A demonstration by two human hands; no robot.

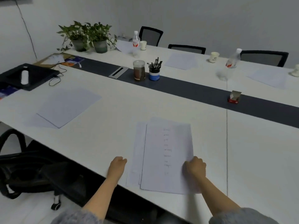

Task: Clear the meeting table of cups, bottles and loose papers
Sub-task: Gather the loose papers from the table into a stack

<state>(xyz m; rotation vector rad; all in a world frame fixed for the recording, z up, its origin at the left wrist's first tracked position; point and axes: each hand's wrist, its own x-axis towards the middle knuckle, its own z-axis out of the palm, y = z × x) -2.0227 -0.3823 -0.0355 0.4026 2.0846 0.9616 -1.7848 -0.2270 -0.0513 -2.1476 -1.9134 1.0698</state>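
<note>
A stack of loose papers (165, 156) with handwritten lines lies at the near edge of the white meeting table (113, 120). My right hand (195, 166) rests on the stack's right edge, fingers curled onto the sheets. My left hand (117, 164) is curled into a fist just beside the stack's left edge and holds nothing. More sheets lie at the left (68, 105), far middle (181, 60), far right (268, 77) and by the plants (124, 46). Two plastic bottles (136, 39) (233, 60) and paper cups (143, 45) (214, 57) (296, 70) stand along the far side.
On the dark centre strip (194, 92) stand a jar (139, 70), a pen holder (154, 72) and a small red box (234, 97). Two potted plants (90, 36) and a black case (27, 76) occupy the left end. Black chairs stand near left (32, 172) and behind the table (263, 57).
</note>
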